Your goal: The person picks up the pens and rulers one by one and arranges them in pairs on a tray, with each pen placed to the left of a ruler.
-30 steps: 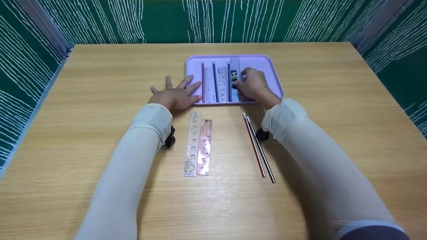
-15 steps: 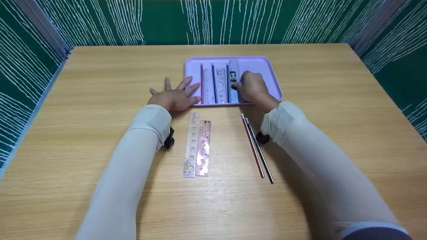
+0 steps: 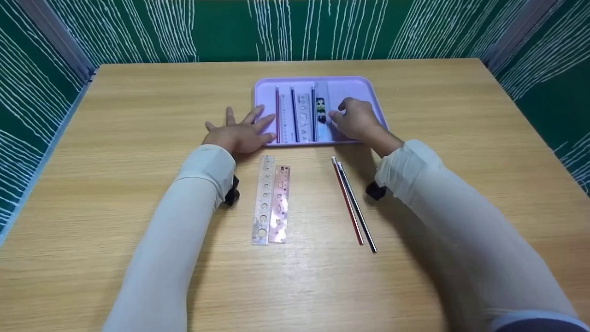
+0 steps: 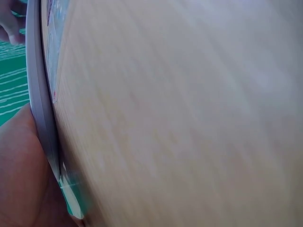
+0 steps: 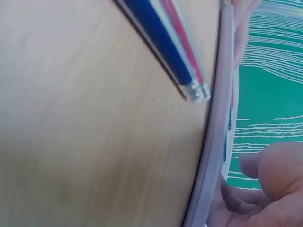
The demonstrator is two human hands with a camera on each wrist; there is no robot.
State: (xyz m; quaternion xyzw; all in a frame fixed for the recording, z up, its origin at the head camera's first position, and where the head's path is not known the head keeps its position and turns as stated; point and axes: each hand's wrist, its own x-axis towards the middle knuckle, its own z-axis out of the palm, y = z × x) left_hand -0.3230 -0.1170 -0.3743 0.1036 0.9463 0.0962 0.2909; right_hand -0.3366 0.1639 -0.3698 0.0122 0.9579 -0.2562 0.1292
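Observation:
In the head view my left hand (image 3: 238, 136) lies with fingers spread over the left front corner of a purple tray (image 3: 348, 86). My right hand (image 3: 362, 121) hovers at the tray's right part, thumb and forefinger apart, holding nothing. Just left of it lies a clear ruler with a dark cartoon print (image 3: 321, 109). Further left in the tray, side by side, are a dark pencil (image 3: 314, 115), a clear stencil ruler (image 3: 303, 117), another dark pencil (image 3: 295, 115), a clear ruler (image 3: 286, 119) and a red pencil (image 3: 277, 115).
On the wooden table (image 3: 138, 106), in front of the tray, lie a clear ruler with round holes (image 3: 264, 198) and a pink ruler (image 3: 280, 203). A red pencil (image 3: 346, 200) and a dark pencil (image 3: 357, 207) lie to their right. Green walls with white lines stand behind.
My right hand has let go of the cartoon-print ruler and moved slightly right, its thumb and forefinger parting. The left hand stays at the tray's corner.

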